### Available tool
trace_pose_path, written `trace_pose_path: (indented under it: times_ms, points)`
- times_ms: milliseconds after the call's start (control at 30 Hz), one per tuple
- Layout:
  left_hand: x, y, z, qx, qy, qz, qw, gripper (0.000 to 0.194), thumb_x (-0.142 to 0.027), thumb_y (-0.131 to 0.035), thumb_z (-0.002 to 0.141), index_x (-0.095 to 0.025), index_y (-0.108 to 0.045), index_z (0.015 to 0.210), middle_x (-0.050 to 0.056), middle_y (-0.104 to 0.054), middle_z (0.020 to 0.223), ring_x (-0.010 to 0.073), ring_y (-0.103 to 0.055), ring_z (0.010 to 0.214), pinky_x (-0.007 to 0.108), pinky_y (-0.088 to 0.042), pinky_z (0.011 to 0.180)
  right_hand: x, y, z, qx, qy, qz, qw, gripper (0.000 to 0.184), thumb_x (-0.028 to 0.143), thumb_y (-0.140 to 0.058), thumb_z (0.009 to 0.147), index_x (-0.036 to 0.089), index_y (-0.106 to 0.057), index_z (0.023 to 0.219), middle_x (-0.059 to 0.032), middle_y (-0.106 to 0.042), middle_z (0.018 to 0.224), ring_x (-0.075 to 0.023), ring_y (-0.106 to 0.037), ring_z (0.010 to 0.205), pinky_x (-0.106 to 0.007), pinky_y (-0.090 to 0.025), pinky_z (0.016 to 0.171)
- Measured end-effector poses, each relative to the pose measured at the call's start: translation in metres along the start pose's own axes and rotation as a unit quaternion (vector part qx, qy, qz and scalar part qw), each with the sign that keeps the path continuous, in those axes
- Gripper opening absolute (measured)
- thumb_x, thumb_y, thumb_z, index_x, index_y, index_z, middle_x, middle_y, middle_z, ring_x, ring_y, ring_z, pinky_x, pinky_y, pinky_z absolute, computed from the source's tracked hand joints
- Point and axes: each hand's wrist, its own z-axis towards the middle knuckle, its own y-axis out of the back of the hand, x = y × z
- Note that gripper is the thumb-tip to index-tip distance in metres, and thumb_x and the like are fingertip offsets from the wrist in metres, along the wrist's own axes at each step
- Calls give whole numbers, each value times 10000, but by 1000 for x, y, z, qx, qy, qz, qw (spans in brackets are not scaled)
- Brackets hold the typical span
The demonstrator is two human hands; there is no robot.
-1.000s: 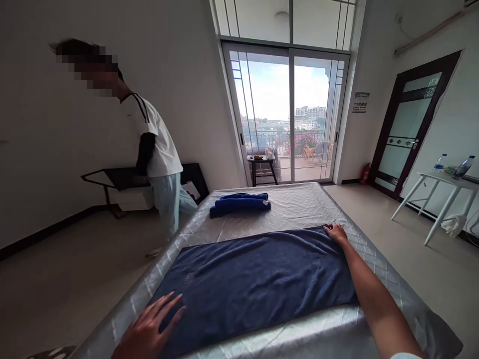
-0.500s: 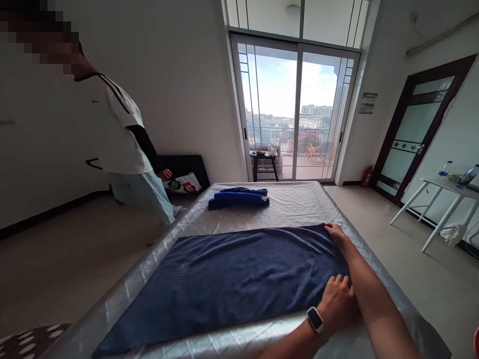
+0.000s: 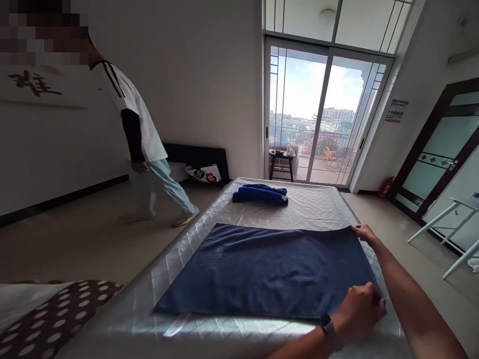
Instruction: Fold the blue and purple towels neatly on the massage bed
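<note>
A navy blue towel (image 3: 269, 271) lies spread across the silver-white mattress (image 3: 209, 331), lightly wrinkled. My right hand (image 3: 364, 233) pinches the towel's far right corner, slightly lifting its edge. Closer to me, my left hand (image 3: 359, 309), with a watch (image 3: 327, 325) on the wrist, is curled closed at the near right corner. Its fingertips are blurred and partly hidden, but the towel runs in under them. Beyond the spread towel, two blue towels (image 3: 262, 195) lie folded or rolled together on the mattress.
A person (image 3: 145, 129) in a white top walks on the left. Brown polka-dot fabric (image 3: 56, 314) lies at the lower left. A dark stool (image 3: 281, 158) stands by the sliding glass door (image 3: 295, 99). On the right are a white table (image 3: 464, 202) and a dark-framed door (image 3: 437, 149).
My view has turned left, so the room shifts right. The spread towel's near left corner has drawn in from the mattress's near edge. The walking person's arm has swung down.
</note>
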Motion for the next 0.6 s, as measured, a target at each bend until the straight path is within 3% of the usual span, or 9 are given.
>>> trace_pose_path:
  times_ms: [100,167,233,333,433,500,600]
  points:
    - [1,32,-21,-67,106,-137,983,244,-414,-629,890,-189,-647,982,19,-711,826,134,-659,725,225,-532,636,30,-7,-3,25,20,21,999,318,447,-752,674,180,-587,621,18,-542,508,-110,-470,479,-231,-357,464]
    - [6,65,-45,-141,185,-261,937,234,-414,-646,836,-183,-628,868,-8,-681,705,116,-627,630,209,-512,592,58,-28,-8,46,45,35,997,334,486,-737,674,178,-610,654,18,-550,530,-112,-473,499,-236,-357,473]
    - [14,101,-78,-222,232,-318,892,239,-418,-666,770,-189,-602,790,-29,-639,652,106,-598,597,204,-490,569,94,-62,-16,70,93,57,992,363,525,-723,668,173,-639,682,29,-538,537,-110,-459,509,-237,-347,477]
    - [26,155,-139,-334,270,-282,858,268,-451,-668,710,-199,-575,714,-54,-565,596,97,-544,569,189,-428,522,157,-134,-36,119,208,86,967,432,588,-681,678,158,-679,707,46,-501,532,-96,-416,500,-235,-319,475]
    - [37,202,-208,-430,303,-174,832,294,-499,-620,730,-208,-575,718,-54,-563,608,113,-547,581,205,-430,537,220,-223,-61,149,300,55,941,500,651,-626,715,154,-679,683,42,-500,532,-94,-415,502,-235,-333,488]
    - [44,229,-253,-465,346,-75,811,324,-544,-554,767,-222,-586,750,-50,-573,601,140,-570,580,231,-449,549,254,-283,-76,163,320,45,932,494,653,-649,715,160,-690,727,39,-532,556,-101,-445,524,-231,-353,504]
    - [59,256,-310,-464,428,110,768,325,-537,-450,795,-246,-566,707,-21,-600,583,192,-598,579,292,-473,579,284,-364,-96,182,339,14,923,410,580,-652,770,173,-710,767,27,-580,584,-119,-506,567,-226,-377,530]
